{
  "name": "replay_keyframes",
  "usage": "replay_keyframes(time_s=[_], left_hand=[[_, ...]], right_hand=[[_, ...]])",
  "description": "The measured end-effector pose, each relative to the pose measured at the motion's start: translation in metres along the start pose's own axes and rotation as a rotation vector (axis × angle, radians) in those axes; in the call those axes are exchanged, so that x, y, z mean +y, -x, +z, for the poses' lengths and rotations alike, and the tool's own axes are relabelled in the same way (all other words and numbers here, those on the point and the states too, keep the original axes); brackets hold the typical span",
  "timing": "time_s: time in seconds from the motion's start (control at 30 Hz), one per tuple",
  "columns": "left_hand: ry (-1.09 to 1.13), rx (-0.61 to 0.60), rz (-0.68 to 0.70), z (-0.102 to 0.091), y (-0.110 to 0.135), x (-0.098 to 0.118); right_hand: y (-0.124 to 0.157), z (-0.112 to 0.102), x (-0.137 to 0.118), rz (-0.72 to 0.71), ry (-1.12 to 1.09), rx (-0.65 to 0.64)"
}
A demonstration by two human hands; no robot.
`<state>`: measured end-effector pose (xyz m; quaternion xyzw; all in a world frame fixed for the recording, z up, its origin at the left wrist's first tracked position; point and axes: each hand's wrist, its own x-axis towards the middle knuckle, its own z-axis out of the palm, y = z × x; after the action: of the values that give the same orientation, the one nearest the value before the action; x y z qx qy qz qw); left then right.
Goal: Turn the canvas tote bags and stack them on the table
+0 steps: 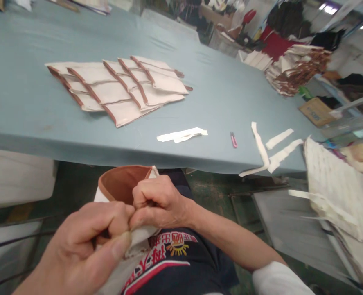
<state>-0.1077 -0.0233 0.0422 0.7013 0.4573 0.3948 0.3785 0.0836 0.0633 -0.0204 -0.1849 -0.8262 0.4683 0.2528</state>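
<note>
In front of my dark apron, both hands grip a cream fabric bag with a brown inside (122,180). My left hand (89,241) pinches its cloth between thumb and bent fingers. Close against it, my right hand (159,200) is closed on the same bag, knuckles up. The bag's mouth gapes toward the table, and its lower part is partly hidden behind my hands. On the table lie several flat cream cloth pieces with brown edging (116,86), overlapping in rows.
The blue-green table (215,98) carries cream fabric strips (183,134), pink thread snips (233,140) and more loose strips (279,155) at its right corner. A heap of cream and brown pieces (298,67) lies at the far right. A cardboard box (316,111) stands beyond the corner.
</note>
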Motion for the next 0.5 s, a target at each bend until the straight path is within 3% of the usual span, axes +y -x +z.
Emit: replay_keyframes(time_s=[0.1,0.3,0.4,0.5], left_hand=[[0.047,0.097,0.065,0.014,0.008,0.005],[0.005,0.043,0.182,0.018,0.008,0.012],[-0.035,0.044,0.143,0.015,0.011,0.013],[-0.052,0.052,0.076,0.007,0.018,0.000]], right_hand=[[-0.001,0.015,0.012,-0.053,0.089,-0.047],[0.006,0.028,0.024,-0.087,0.163,-0.025],[0.009,0.022,0.022,-0.063,0.157,0.035],[0.008,0.002,0.019,-0.020,0.099,0.094]])
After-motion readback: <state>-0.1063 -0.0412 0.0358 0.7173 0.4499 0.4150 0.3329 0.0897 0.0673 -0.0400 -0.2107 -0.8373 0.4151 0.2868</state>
